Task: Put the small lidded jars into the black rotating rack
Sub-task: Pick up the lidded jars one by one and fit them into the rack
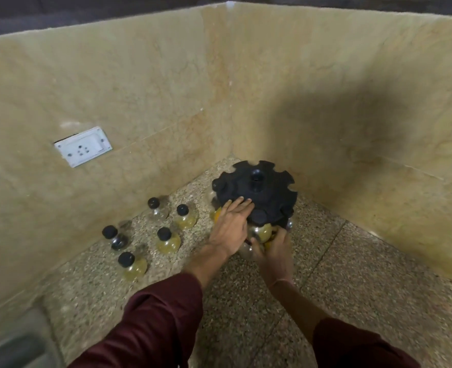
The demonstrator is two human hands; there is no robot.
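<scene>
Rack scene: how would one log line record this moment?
left hand flat on rack top | right hand grips jar at rack front | five jars loose on counter, left of rack

Jar (260,232) in right hand (274,254) half hidden under black rack (268,193), grey object (12,346) cut off bottom-left

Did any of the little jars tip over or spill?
No, nothing stands out. The five loose jars stand upright with black lids on, left of the black rack, and no spill shows on the counter. The picture is a bit blurry, though.
</scene>
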